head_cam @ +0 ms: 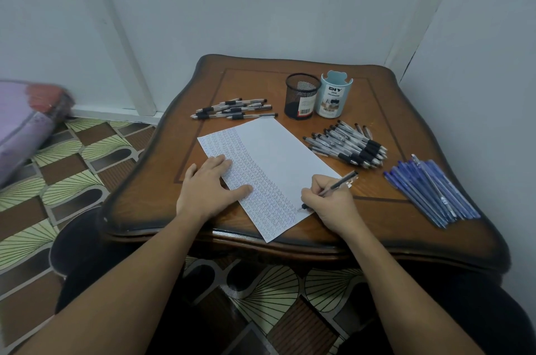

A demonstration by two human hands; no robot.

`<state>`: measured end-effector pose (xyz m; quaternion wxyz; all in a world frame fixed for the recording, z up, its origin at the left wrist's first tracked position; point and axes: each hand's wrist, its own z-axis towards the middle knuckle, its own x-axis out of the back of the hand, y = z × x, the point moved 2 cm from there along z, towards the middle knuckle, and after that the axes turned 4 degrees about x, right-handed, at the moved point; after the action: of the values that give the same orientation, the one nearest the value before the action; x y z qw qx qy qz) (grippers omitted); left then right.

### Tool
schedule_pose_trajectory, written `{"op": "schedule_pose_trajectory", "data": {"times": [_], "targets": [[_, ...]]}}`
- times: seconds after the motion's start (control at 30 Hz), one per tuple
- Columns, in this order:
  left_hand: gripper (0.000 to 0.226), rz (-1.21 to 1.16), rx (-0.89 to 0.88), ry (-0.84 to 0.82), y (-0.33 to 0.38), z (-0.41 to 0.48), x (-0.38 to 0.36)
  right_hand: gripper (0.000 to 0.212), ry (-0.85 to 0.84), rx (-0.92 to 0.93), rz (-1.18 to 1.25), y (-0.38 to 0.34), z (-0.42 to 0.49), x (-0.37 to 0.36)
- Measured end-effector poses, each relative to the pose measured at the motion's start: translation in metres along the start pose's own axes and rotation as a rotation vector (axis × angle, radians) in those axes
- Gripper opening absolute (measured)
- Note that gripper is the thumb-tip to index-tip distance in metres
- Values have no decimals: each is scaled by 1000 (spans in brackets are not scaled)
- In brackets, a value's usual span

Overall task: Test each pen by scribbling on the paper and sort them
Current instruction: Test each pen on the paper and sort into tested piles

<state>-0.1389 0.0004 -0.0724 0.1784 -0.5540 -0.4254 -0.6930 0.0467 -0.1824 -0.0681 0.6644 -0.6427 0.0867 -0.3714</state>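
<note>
Scribbling: right hand (330, 204) pinches clear black-grip pen (333, 188), tip on white scribble-covered paper sheet (278, 148) near its front edge. Left hand (211, 186) flat, fingers straight, pressing paper on brown wooden worktop (377, 224). Clear pens heaped right (351, 146), few back left (235, 109), blue pens far right (432, 189).

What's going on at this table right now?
A person is testing pens. The right hand grips a pen, tip on the paper, while the left hand presses the sheet flat. Scribbles cover the paper's left part. A small pile of black-grip pens lies beyond it; a larger pile and the blue pens lie to its right.
</note>
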Motion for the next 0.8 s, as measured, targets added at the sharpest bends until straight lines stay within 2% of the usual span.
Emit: {"op": "schedule_pose_trajectory", "data": {"times": [0.07, 0.17, 0.27, 0.37, 0.63, 0.7, 0.8], "targets": [[91, -3, -3, -4, 0, 0, 0, 44, 43, -12, 7, 0, 1, 0], [94, -12, -4, -5, 0, 0, 0, 39, 157, -99, 180, 1, 5, 5], [95, -14, 2, -13, 0, 0, 0, 45, 194, -141, 321, -1, 7, 7], [96, -18, 2, -12, -1, 0, -1, 50, 196, -176, 361, -5, 6, 5], [90, -17, 10, -13, -2, 1, -1, 35, 155, -177, 286, -10, 9, 5], [89, -15, 12, -18, -1, 0, 0, 32, 113, -245, 274, -11, 15, 8], [84, -10, 17, -15, 1, -1, 2, 28, 1, -444, 389, -15, 31, 12]]}}
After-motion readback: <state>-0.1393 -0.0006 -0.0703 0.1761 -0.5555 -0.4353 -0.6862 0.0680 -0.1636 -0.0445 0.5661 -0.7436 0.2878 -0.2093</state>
